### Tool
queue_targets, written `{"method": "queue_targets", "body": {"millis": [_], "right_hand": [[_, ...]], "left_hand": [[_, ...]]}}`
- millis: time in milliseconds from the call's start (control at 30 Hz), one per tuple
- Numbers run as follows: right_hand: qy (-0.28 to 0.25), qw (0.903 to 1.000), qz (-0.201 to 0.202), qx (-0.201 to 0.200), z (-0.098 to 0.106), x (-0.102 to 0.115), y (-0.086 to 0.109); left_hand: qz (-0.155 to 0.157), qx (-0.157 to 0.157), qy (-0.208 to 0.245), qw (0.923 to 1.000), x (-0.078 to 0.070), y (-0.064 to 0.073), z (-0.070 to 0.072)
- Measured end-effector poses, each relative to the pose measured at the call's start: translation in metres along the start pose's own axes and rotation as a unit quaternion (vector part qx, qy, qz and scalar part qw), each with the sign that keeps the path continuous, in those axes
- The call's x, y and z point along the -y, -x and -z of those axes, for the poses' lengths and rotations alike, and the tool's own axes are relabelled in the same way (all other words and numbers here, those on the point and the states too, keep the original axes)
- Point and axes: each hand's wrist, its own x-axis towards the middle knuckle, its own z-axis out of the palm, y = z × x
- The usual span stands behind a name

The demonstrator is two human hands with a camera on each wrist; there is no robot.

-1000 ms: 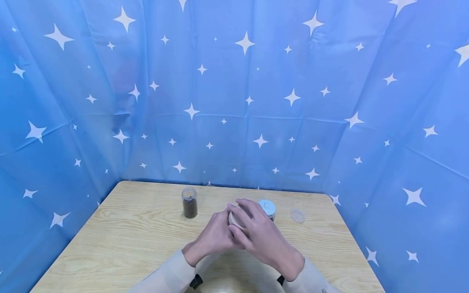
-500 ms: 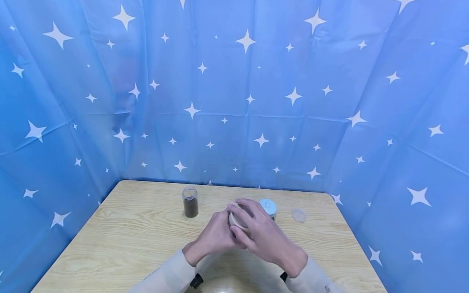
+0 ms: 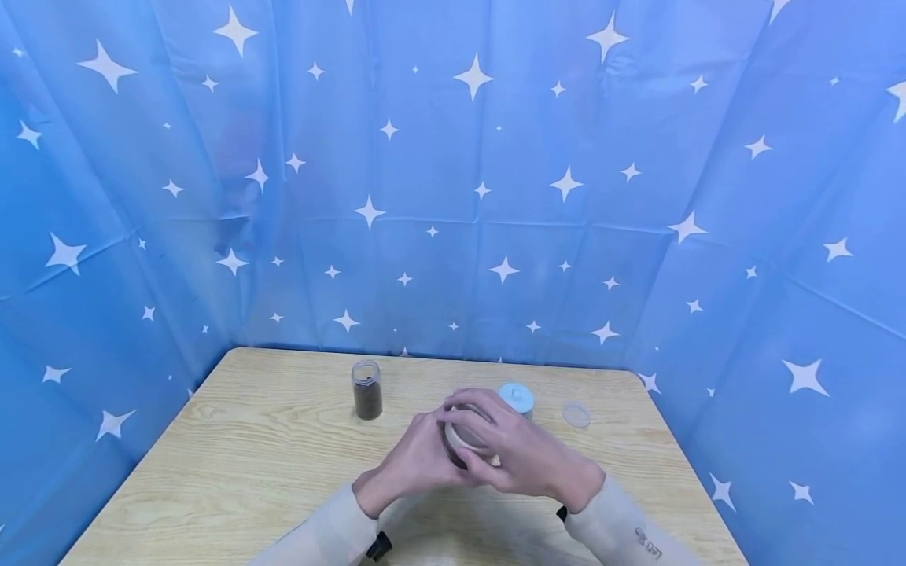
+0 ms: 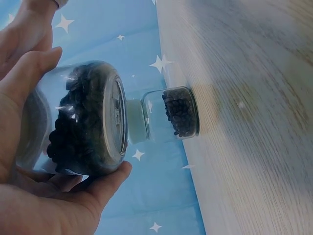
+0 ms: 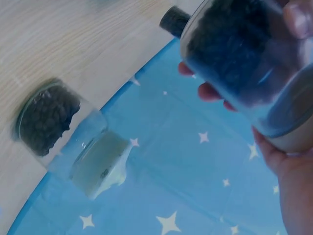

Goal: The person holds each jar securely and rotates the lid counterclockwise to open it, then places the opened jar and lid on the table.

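Observation:
My left hand [image 3: 414,456] grips a clear glass jar [image 4: 80,122] part filled with dark, bean-like pieces, thumb on one side and fingers on the other. It is held above the table. My right hand [image 3: 527,452] curls over the top, fingers and thumb round the rim of its pale lid [image 5: 296,137]. Most of this jar hides behind both hands in the head view. Just past the right hand stands a second jar [image 4: 159,115] of dark pieces, a pale blue-green lid [image 3: 516,397] on it.
Toward the back left of the wooden table [image 3: 233,440] stands a lidless clear jar [image 3: 367,397] holding dark contents. A thin clear disc [image 3: 576,414] lies flat at the right. Blue curtains [image 3: 425,173] with white stars border the table's back and sides.
My right hand has turned on the lid, its wrist swinging right and its knuckles lower. More of the lid and jar side shows between the hands. The left hand stays nearly still.

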Motion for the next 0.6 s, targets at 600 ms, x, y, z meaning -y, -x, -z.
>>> {"method": "queue_targets", "body": {"millis": [600], "right_hand": [[-0.005,0.9997,0.019,0.014,0.0035,-0.0053,0.0021]], "left_hand": [[-0.007,-0.002,0.010,0.9999,-0.0016,0.0022,-0.0009]]}}
